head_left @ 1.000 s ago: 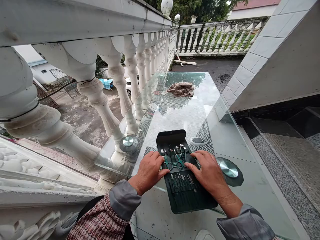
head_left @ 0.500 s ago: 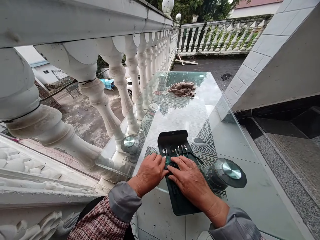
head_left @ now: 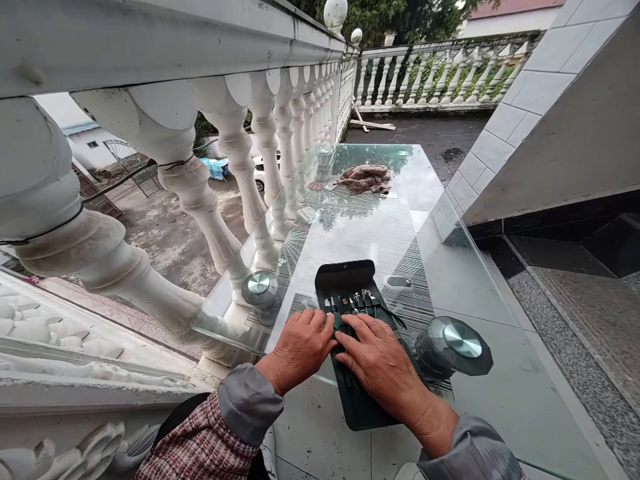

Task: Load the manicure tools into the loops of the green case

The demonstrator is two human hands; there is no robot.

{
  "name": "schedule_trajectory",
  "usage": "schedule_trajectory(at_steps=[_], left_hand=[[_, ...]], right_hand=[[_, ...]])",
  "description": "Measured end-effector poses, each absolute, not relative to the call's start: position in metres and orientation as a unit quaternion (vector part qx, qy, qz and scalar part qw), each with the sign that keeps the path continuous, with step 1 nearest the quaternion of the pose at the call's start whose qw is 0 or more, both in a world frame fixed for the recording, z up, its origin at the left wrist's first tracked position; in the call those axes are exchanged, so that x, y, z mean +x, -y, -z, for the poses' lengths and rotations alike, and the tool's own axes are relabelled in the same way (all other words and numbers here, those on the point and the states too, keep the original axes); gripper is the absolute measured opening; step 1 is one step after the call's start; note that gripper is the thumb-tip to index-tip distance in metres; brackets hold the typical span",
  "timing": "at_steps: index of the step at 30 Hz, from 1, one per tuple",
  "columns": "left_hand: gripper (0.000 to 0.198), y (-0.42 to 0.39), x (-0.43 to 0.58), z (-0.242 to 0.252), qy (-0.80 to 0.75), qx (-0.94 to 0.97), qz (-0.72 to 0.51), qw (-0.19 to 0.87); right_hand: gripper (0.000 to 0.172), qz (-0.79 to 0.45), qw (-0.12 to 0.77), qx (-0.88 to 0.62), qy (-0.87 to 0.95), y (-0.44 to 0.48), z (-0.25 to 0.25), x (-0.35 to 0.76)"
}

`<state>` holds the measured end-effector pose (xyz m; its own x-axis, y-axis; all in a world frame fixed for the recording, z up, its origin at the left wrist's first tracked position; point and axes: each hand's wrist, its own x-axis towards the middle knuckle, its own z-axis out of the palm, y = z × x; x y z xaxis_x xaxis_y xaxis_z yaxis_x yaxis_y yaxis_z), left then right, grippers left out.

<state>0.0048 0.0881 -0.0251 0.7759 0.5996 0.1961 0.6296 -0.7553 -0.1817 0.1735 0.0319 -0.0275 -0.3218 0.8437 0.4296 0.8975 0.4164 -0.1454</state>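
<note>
A black manicure case (head_left: 373, 421) lies unfolded on the glass table, with several small metal tools (head_left: 357, 301) tucked upright in its slots. Some tools have dark green handles, partly covered by my fingers. My left hand (head_left: 303, 347) is at the case's left side, fingers curled and pressed together near the leftmost tools; what they grip is hidden. Across the middle of the case rests my right hand (head_left: 377, 360), palm down, its fingers stretched over the tool handles and slightly apart. The fingertips of both hands nearly meet.
The glass table (head_left: 360, 233) has round metal-capped supports, one (head_left: 463, 340) right of the case and another (head_left: 259, 283) to its left. A grey oval object (head_left: 400, 283) is beyond the case. Farther back lies a crumpled brown cloth (head_left: 365, 179). A white balustrade (head_left: 225, 147) borders the left.
Both hands stay at the case, with only a slight shift of the fingers. The leftmost tool tips sit a touch lower. The case and table have not moved.
</note>
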Motion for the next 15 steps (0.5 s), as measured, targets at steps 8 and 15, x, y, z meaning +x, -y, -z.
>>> schedule_trajectory(at_steps=[8, 15], left_hand=[[0.043, -0.0878, 0.0051, 0.0254, 0.347, -0.929, 0.054, 0.121], [0.044, -0.0869, 0.0059, 0.0251, 0.347, -0.929, 0.060, 0.114]], right_hand=[[0.020, 0.070, 0.224, -0.530, 0.815, -0.0323, 0.0286, 0.1725], [0.021, 0.089, 0.227, -0.539, 0.806, -0.0307, 0.0302, 0.1696]])
